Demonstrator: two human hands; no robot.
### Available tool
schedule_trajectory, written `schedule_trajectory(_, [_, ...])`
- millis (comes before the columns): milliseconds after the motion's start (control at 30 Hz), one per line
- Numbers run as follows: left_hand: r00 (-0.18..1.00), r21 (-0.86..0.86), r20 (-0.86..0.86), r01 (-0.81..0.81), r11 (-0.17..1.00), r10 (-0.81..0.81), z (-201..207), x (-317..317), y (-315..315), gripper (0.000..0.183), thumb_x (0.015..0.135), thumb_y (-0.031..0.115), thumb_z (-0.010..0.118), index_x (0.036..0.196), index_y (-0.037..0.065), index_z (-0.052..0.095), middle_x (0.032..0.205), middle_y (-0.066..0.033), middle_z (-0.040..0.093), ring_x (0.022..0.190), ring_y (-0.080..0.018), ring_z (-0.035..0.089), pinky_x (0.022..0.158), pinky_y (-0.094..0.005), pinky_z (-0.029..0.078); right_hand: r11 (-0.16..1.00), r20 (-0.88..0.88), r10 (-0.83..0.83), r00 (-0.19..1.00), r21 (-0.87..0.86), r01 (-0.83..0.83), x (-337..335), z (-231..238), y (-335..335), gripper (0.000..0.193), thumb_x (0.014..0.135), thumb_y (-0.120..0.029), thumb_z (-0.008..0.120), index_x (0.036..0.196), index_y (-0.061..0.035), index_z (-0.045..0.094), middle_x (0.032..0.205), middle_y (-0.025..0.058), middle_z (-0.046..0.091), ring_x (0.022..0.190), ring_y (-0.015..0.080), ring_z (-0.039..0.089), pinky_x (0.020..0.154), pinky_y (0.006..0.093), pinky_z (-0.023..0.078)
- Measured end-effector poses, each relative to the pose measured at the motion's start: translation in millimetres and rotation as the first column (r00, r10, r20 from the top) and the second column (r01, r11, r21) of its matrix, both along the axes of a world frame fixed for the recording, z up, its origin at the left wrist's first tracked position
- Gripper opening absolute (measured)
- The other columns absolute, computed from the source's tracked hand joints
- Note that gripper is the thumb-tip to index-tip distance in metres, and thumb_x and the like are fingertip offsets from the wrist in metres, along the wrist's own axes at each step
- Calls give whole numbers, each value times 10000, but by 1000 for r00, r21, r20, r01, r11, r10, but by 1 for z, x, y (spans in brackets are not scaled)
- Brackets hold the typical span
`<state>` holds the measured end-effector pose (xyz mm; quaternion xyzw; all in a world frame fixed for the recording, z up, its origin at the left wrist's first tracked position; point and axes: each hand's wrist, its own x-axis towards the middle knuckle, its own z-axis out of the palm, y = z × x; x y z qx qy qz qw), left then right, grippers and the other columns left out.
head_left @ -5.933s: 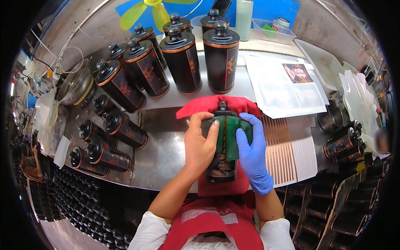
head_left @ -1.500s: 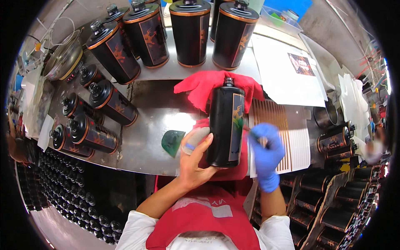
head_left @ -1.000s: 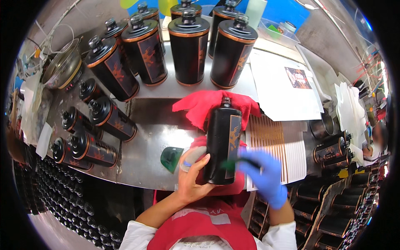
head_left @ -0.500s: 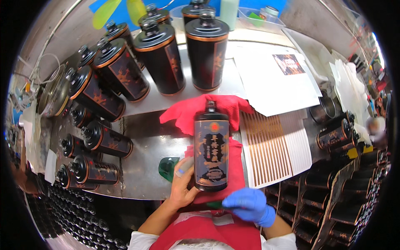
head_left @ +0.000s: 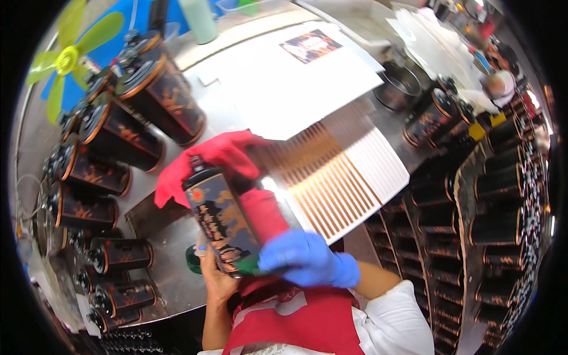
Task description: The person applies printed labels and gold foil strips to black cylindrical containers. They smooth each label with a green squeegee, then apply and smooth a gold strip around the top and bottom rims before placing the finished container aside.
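A black bottle (head_left: 219, 219) with a copper-patterned label lies tilted in front of me, its neck pointing away on a red cloth (head_left: 231, 154). My bare left hand (head_left: 216, 275) grips its lower left side, the fingers partly hidden by the bottle. In a blue glove, my right hand (head_left: 310, 258) is closed on a flat green scraper-like piece (head_left: 249, 265). That piece lies against the label's lower end. Another green piece (head_left: 193, 260) rests on the metal table beside my left hand.
Several finished-looking black bottles (head_left: 157, 97) stand or lie along the left. A white sheet with copper strips (head_left: 325, 183) lies right of the cloth, below white paper (head_left: 254, 89). Farther right are a metal pot (head_left: 399, 86) and racks of bottles (head_left: 497, 222). A green fan (head_left: 67, 58) is at far left.
The view has swung to the right, so the scene sits farther left. My right hand has brought the green piece up against the bottle's lower label. My left hand keeps its grip.
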<state>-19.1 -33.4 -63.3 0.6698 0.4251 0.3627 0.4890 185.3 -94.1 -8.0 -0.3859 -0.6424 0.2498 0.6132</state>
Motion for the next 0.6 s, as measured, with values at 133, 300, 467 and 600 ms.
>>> schedule_trajectory(133, [989,190,-142,-13,982,40,-6,-8,-3,486,708,72,735,1138,-27,532,991,-52,602,871,-142,592,777,-279,477,797,-418,-394,819,-599,77,28,-8,-84,203,793,49,548,987,-10,547,982,78,586,880,130,579,831,274,466])
schedule_trajectory(300, [983,317,-147,-62,946,114,-10,-12,-9,643,723,67,730,1286,-49,443,1089,-89,596,919,-155,591,819,-279,467,387,-333,-909,250,-897,214,118,-66,-129,318,901,-386,551,761,-102,526,586,-23,455,439,65,396,416,198,324])
schedule_trajectory(467, [984,373,-100,-100,923,147,2,-7,-13,726,688,61,741,1315,-72,401,1233,-143,524,1121,-226,493,945,-319,376,286,-158,-937,310,-858,426,138,-103,-105,260,842,-315,655,808,-81,549,638,-44,489,488,30,406,422,184,314])
schedule_trajectory(600, [991,308,-85,-73,948,104,-7,-18,-14,853,642,196,807,1327,-73,376,1341,-198,427,1265,-308,378,1041,-380,276,202,-35,-907,419,-910,362,151,-100,-121,229,809,-241,687,845,-19,648,708,-8,591,595,48,471,537,193,358])
